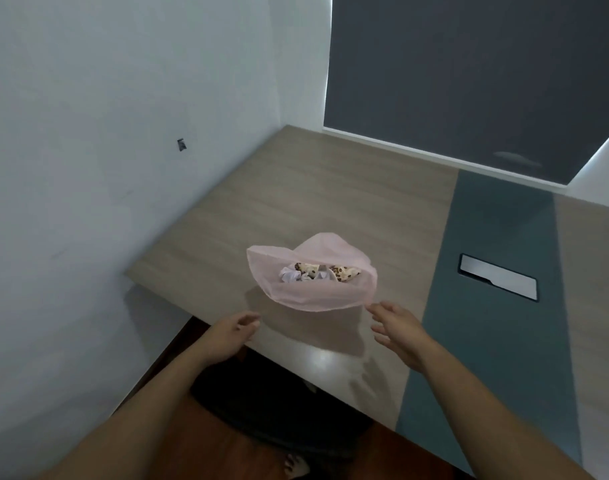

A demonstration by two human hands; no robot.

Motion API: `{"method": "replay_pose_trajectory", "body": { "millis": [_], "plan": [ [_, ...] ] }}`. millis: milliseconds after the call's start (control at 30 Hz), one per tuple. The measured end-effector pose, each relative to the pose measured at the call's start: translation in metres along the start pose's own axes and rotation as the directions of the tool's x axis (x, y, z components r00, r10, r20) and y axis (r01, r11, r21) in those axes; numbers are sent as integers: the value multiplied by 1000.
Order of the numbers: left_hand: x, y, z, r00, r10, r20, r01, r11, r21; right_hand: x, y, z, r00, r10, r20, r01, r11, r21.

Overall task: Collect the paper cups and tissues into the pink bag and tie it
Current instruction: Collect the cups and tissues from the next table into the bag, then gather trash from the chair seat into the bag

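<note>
A wood-grain table with a teal stripe stands against a white wall, under a dark panel. The pink bag sits open on the table just beyond both hands, between them, with patterned cups and crumpled tissues inside. The left hand is near its left side, fingers loosely curled, holding nothing. The right hand has spread fingers, its fingertips right at the bag's rim; contact is unclear.
</note>
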State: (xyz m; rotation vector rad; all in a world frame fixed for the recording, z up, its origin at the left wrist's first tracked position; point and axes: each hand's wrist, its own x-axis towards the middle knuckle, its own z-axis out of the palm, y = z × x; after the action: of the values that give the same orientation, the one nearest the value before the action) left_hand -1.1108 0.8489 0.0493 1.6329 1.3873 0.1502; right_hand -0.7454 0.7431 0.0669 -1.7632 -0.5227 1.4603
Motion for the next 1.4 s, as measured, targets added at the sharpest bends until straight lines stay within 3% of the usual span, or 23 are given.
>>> {"method": "replay_pose_trajectory", "body": {
  "millis": [100, 233, 333, 433, 500, 633, 767, 900, 1167, 1400],
  "plan": [
    [-35, -16, 9, 991, 6, 131, -35, 974, 225, -26, 27, 12, 994, 11, 109, 4, 990, -142],
    [-86, -39, 44, 957, -122, 262, 27, 941, 338, -64, 67, 35, 958, 22, 285, 94, 918, -386],
    [-110, -61, 70, 958, -79, 277, -101, 810, 578, -89, 98, 64, 936, 19, 353, 177, 839, -514],
    [-121, -66, 86, 951, -98, 295, -147, 693, 706, -103, 131, 91, 893, 152, 423, 197, 712, -674],
    [-120, -63, 91, 958, -104, 268, -143, 637, 758, -105, 149, 102, 909, 151, 387, 240, 570, -786],
    [-115, -59, 106, 988, -81, 133, -63, 578, 813, -109, 169, 118, 961, -25, 276, 269, 311, -911],
    [-113, -70, 119, 999, 41, 16, -36, 559, 828, -109, 181, 133, 975, -112, 193, 211, 184, -960],
    [-115, -85, 117, 986, 167, 20, -100, 486, 868, -109, 188, 141, 975, -139, 172, 181, 59, -982],
    [-151, -126, 109, 968, 234, 89, -180, 402, 898, -141, 226, 165, 974, -115, 195, 202, 50, -978],
    [-204, -164, 93, 963, 197, 185, -254, 434, 864, -192, 260, 194, 975, -45, 218, 221, 117, -968]
  ]
}}
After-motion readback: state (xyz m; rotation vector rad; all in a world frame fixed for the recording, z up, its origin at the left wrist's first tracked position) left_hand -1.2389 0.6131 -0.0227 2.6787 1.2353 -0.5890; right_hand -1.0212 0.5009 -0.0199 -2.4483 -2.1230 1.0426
